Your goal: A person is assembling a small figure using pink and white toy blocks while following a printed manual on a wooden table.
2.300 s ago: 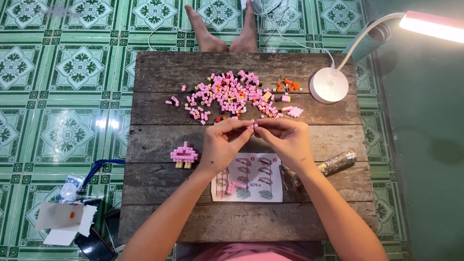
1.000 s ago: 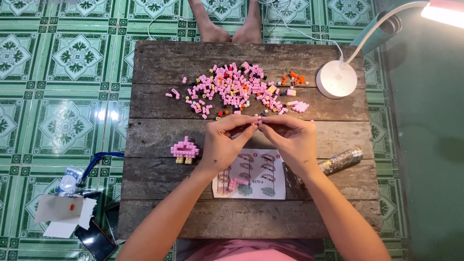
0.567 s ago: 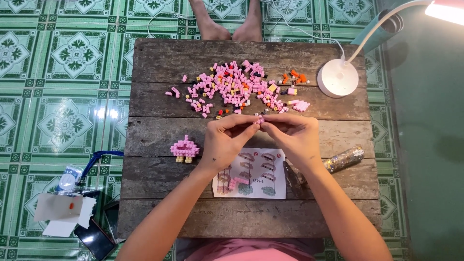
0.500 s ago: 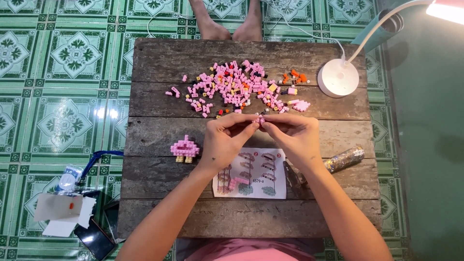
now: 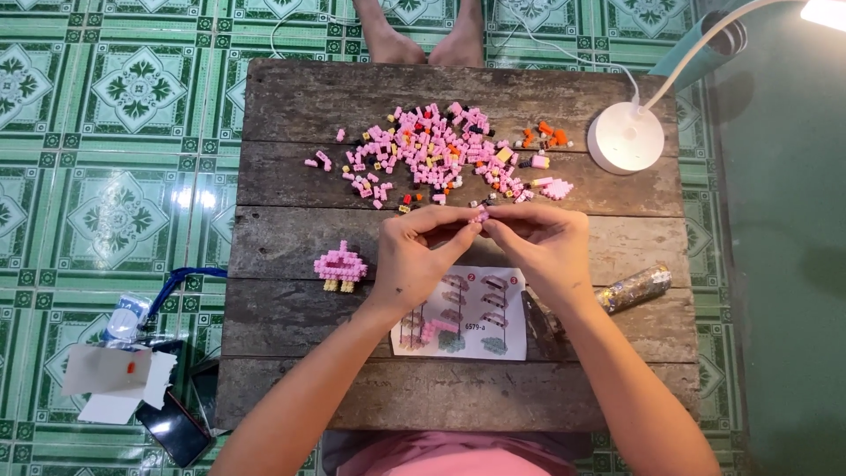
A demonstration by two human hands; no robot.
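Together, two hands (image 5: 483, 242) pinched shut on one small pink brick (image 5: 483, 214).

single head view, straight down from fairly high over the wooden table (image 5: 291, 97) and tiled floor (image 5: 106, 159)

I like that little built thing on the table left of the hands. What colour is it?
The small built model is pink with yellowish feet, seen best in the head view.

Two hands, left hand (image 5: 419, 256) and right hand (image 5: 538, 247), pinch a tiny pink brick (image 5: 482, 214) above a wooden table (image 5: 291, 106) strewn with loose bricks (image 5: 441, 154).
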